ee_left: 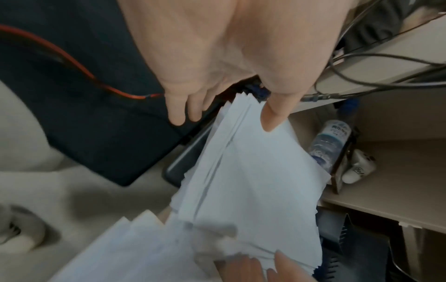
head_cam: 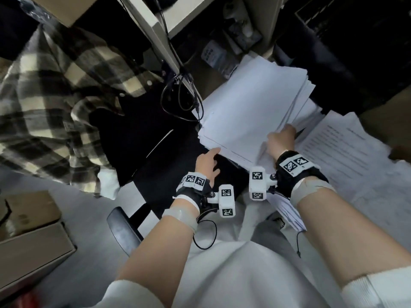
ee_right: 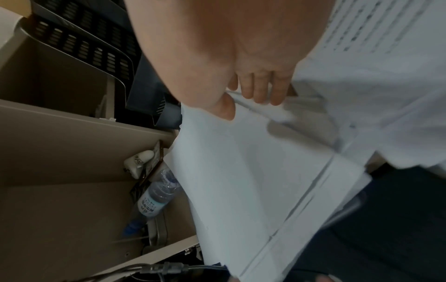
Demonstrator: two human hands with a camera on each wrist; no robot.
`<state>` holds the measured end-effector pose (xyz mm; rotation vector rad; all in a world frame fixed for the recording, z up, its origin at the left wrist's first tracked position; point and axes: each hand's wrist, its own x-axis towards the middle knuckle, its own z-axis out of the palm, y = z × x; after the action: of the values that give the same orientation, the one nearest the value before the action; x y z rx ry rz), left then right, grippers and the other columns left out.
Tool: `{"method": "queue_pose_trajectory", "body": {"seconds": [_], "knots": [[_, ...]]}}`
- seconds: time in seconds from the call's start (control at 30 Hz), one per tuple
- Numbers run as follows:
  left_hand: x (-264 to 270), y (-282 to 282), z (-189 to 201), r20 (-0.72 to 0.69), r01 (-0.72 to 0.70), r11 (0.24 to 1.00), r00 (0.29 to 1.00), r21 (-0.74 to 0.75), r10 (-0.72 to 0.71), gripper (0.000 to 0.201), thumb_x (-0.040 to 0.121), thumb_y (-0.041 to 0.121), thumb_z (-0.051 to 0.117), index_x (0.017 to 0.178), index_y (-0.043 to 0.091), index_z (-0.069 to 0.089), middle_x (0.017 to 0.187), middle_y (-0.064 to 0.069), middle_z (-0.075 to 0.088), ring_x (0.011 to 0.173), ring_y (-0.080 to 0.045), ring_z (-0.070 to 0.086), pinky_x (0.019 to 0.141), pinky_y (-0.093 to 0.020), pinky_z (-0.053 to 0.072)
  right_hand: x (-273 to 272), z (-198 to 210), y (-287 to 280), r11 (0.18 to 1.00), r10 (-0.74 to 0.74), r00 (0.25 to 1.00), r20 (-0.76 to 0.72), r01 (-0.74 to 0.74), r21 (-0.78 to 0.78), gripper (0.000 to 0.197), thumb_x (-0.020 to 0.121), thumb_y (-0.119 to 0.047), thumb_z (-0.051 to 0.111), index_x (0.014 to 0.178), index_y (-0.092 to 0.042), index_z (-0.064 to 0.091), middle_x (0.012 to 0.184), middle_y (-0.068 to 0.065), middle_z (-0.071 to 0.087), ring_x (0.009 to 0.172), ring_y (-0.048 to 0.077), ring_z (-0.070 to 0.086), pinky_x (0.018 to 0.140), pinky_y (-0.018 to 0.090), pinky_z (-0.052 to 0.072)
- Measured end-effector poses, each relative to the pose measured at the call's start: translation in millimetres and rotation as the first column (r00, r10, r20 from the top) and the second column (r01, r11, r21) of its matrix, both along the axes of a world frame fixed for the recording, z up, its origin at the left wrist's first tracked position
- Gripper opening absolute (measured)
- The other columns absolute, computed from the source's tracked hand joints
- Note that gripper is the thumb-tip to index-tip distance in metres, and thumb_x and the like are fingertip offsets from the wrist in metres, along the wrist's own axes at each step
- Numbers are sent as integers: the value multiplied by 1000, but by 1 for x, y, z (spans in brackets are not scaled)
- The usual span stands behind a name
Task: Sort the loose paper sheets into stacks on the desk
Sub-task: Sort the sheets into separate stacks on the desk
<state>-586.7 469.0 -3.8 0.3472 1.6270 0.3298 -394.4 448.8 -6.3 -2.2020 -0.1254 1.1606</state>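
the right hand [head_cam: 280, 138] is gripping a thick bundle of paper sheets [head_cam: 251, 112] at its near right edge, thumb lying on top and fingers [ee_right: 260, 89] curling underneath, as the right wrist view is showing. the bundle is spreading away from the hand toward 11 o'clock, its far end sitting near a lying water bottle [head_cam: 213, 54] at 12 o'clock. the left hand [head_cam: 206, 165] is sitting at 9 o'clock of the right hand, at the bundle's near left corner; in the left wrist view its thumb [ee_left: 274, 116] is resting straight on the top sheet while the other fingers [ee_left: 183, 108] are hanging loosely extended beside the corner, gripping nothing. at 3 o'clock of the right hand, more printed sheets [head_cam: 347, 147] are lying spread flat. black cables [head_cam: 178, 94] are looping at 10 o'clock of the bundle, and a plaid shirt [head_cam: 55, 96] is hanging further out at 9 o'clock. a cardboard box [head_cam: 33, 247] is sitting low at 8 o'clock.
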Motion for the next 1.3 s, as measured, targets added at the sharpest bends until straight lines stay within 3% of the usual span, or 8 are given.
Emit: {"method": "queue_pose_trajectory", "body": {"seconds": [0.13,0.3,0.5,0.67,0.8,0.9,1.13,1.3], "knots": [[28,15,2,27,-6,999,1000,52,4,36,76,32,73,108,15,66,120,-4,61,118,-19,54,113,-38,36,-1,0,-25,997,-23,987,-161,34,69,67,92,2,48,152,-10,21,153,12,34,134,26,41,101,33,38],[33,38,7,-56,71,983,996,168,-62,56,87,26,61,139,9,50,140,-6,47,130,-24,44,99,-34,33,-2,3,-29,991,0,981,-196,26,129,66,93,6,49,152,-7,24,156,13,33,143,23,33,112,31,30],[54,11,31,-126,225,947,972,228,-200,69,92,22,64,152,11,32,157,0,28,141,-22,32,114,-45,28,14,28,-46,975,38,976,-214,11,223,55,93,-1,53,146,-7,39,146,11,48,130,22,48,109,35,40],[104,-35,63,-51,271,911,962,310,-268,57,90,20,62,144,8,46,146,-6,47,132,-20,46,113,-40,38,47,55,-96,952,6,980,-201,56,302,45,91,-10,60,135,-11,54,131,6,60,117,18,56,106,39,45],[157,-86,83,27,324,880,935,348,-354,64,72,30,65,133,11,58,117,-5,63,113,-19,59,88,-33,45,90,71,-164,930,-69,977,-201,136,342,37,93,-12,58,130,-14,59,126,6,63,113,20,60,97,37,49],[195,-129,85,51,341,852,919,397,-391,40,89,17,63,128,9,61,106,-6,64,105,-21,61,83,-32,46,121,73,-221,923,-112,974,-199,176,343,34,95,-12,56,129,-14,60,124,10,64,113,23,61,95,37,50],[273,-220,84,83,605,712,739,356,-669,22,97,1,51,114,6,63,83,-4,61,72,-17,58,62,-24,38,170,57,-340,895,-343,918,-199,384,228,24,96,-11,57,118,-17,63,107,11,65,104,25,62,88,38,50],[303,-256,57,13,798,533,552,280,-834,29,96,14,57,122,6,65,104,-9,65,93,-21,59,70,-28,44,185,44,-393,921,-370,918,-145,383,74,40,97,-18,56,136,-9,55,119,6,55,111,20,52,109,41,42]]}}
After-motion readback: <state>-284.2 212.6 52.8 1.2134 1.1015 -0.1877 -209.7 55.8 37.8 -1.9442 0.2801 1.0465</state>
